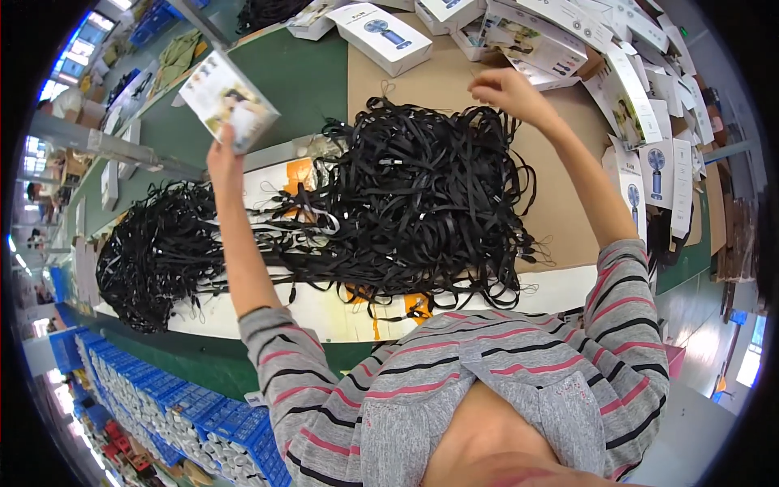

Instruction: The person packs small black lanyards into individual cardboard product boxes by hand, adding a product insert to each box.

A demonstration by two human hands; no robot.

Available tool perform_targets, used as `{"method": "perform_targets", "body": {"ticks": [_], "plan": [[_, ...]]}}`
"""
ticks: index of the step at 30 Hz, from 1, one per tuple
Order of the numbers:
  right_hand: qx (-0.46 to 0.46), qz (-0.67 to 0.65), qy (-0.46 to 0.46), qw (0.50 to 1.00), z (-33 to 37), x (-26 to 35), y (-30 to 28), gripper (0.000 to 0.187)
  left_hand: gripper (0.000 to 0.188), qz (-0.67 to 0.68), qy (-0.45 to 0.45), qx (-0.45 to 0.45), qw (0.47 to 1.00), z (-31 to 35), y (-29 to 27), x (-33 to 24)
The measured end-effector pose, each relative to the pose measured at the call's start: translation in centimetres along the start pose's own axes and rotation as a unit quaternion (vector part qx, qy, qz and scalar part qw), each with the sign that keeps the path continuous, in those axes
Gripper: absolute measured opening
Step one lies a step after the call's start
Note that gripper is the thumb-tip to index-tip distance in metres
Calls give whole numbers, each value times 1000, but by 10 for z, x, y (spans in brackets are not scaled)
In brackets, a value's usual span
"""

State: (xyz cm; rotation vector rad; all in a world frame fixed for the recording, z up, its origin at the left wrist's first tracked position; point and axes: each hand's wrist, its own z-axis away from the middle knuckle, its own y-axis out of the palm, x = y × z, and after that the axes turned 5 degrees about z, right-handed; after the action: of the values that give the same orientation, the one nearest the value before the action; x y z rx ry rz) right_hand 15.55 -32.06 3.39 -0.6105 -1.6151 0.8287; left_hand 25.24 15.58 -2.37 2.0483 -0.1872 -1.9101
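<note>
The printed white box (230, 99) is in the left hand (225, 158) of the person, lifted above the green tabletop (307, 77) at the upper left. This hand is narrow around the lower edge of the box: the thumb lies over the printed face, and the other fingers are mostly hidden, so I cannot tell how they are placed. The box is tilted, and its face with a picture of a person is turned up to the camera. The right hand (513, 93) is well apart from it, above the brown cardboard sheet (568, 191), just beside the upper right edge of the big heap of black straps (430, 187). Its fingers are half bent and rather near to each other; whether something thin is between them, I cannot tell. A smaller bundle of black straps (154, 260) lies to the left, and long straps (308, 264) run between the two. Under them is a white board (316, 315) with orange patches (418, 307). More white boxes (649, 105) lie in a loose pile at the right, and one flat box (385, 39) with a picture of a blue fan lies at the far side.
</note>
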Motion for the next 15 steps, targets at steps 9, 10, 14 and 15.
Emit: {"method": "perform_targets", "body": {"ticks": [9,10,14,15], "plan": [[14,63,-87,994,-4,4,31,18,34,-139,165,-27,976,-11,79,5],[40,60,-48,996,-9,24,20,17,33,-136,166,30,976,6,103,2],[31,-89,-86,992,-19,99,-28,22,42,43,61,263,962,92,203,-33],[24,-115,-75,990,-21,120,-40,19,43,92,42,299,949,109,222,-42]]}}
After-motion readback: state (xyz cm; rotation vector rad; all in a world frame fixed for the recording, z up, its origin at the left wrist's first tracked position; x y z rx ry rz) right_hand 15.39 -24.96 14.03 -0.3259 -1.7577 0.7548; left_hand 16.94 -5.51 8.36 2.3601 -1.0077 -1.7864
